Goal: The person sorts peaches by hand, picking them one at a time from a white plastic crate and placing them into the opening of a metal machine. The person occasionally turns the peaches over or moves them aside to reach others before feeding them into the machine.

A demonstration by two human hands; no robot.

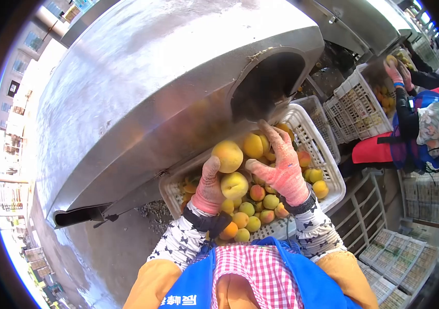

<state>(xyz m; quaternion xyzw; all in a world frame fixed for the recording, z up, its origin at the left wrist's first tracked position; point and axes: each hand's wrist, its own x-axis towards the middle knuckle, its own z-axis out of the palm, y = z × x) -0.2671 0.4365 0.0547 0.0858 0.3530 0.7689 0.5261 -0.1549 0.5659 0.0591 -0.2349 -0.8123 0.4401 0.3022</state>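
My left hand [209, 188], in a dusty pink glove, is closed round a large yellow peach [227, 156], with a second pale yellow peach [234, 185] against its palm side. Facing it, my right hand [285, 172] in a matching glove curves its thumb and fingers about another yellow peach [253, 146]; its grip is partly hidden. Both hands are above a white plastic crate [335, 180] holding many smaller green, yellow and reddish peaches [257, 193].
A big metal machine housing [178, 77] rises in front, its dark opening [265, 85] over the crate. At the right, a co-worker [428, 123] handles fruit above another white crate [358, 105]. A metal rail [361, 206] and stacked crates [399, 257] stand at lower right.
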